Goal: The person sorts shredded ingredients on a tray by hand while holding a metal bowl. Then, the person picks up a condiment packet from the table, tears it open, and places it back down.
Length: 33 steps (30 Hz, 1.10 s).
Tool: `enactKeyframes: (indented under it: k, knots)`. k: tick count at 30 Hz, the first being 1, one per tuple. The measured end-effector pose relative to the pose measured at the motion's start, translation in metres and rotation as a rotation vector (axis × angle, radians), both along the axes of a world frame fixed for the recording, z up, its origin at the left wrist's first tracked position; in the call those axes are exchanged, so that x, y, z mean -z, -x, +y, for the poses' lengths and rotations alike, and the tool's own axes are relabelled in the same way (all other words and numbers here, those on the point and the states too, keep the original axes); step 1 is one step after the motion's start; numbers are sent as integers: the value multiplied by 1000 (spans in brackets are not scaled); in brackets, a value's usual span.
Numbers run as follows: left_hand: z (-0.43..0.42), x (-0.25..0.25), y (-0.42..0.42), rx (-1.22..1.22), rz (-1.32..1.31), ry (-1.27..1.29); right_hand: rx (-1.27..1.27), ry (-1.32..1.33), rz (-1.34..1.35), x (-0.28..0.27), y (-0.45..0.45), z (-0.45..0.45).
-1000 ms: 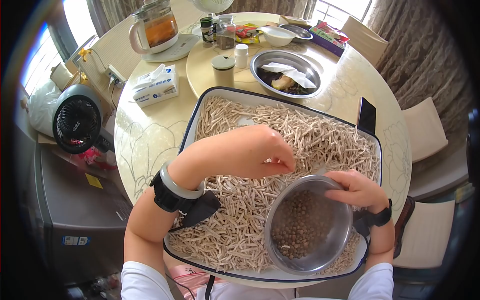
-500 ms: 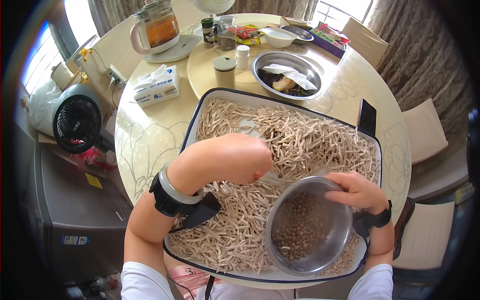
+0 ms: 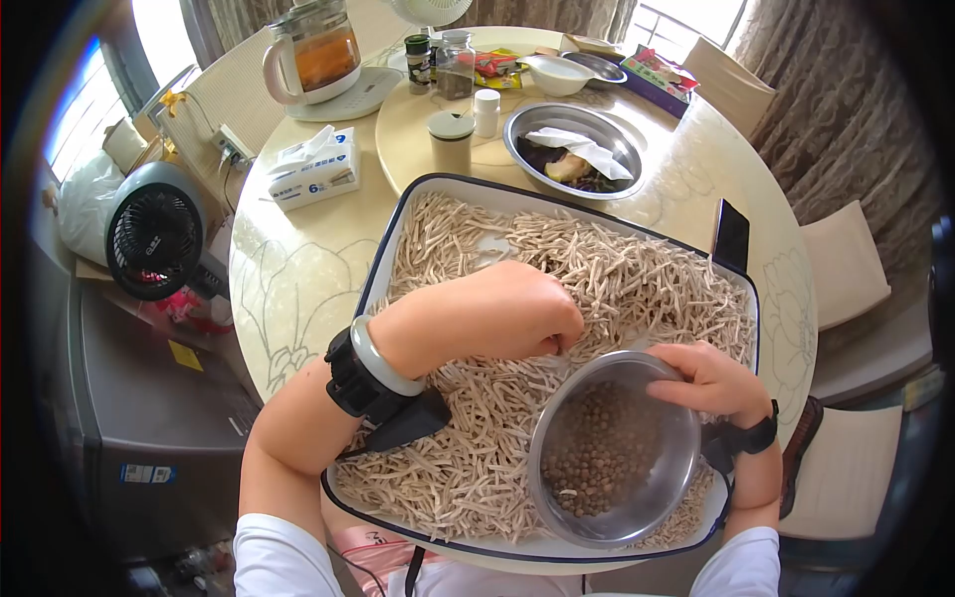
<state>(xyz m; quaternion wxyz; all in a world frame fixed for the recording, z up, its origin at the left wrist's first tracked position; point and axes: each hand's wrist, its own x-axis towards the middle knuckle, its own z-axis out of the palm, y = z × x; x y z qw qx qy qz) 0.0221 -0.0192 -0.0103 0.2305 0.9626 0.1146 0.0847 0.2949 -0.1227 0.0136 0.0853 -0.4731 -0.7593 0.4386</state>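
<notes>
A large white tray with a dark blue rim (image 3: 393,214) holds many short, pale, stick-like dried pieces (image 3: 637,274). Over its middle is my left hand (image 3: 532,308), fingers curled downward and closed. The back of the hand hides the fingertips and anything between them. My right hand (image 3: 706,383) grips the rim of a steel bowl (image 3: 681,473), thumb inside the edge. The bowl tilts toward me over the tray's front right. Small round brown balls (image 3: 602,438) lie in it, with a pale fragment among them.
Behind the tray stand a tissue box (image 3: 313,171), a lidded cup (image 3: 451,144) and a second steel bowl (image 3: 532,169) with dark pieces and a tissue. A phone (image 3: 731,236) rests by the right rim. A glass kettle (image 3: 313,55) is farther left, a fan (image 3: 154,234) beyond the table.
My left hand has shifted right across the tray, closer to the steel bowl, still with curled fingers. My right hand and the bowl stay in place.
</notes>
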Motion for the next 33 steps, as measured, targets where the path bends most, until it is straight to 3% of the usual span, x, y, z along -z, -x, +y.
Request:
enactKeyframes:
  k: [11, 15, 18, 20, 23, 25, 28, 33]
  knots:
    - [-3, -3, 0, 31, 21, -142, 26, -2, 23, 2, -1, -1]
    - [1, 2, 1, 27, -9, -88, 54, 26, 38, 1, 0, -2]
    - [7, 0, 4, 50, -130, 77, 74, 70, 13, 0, 0, -2]
    - [7, -15, 8, -15, -263, 375, 57, 51, 36, 0, -1, -2]
    - [2, -30, 14, -12, -446, 530, 39, 60, 2, -3, 0, -1]
    - [-3, -35, 13, 3, -452, 528, 31, 38, 30, 1, -2, -1]
    - [-15, -31, 2, 281, -485, 438, 20, 21, 58, 2, -2, 0]
    - [-6, -29, 9, 98, -382, 345, 13, 27, 37, 1, 0, 0]
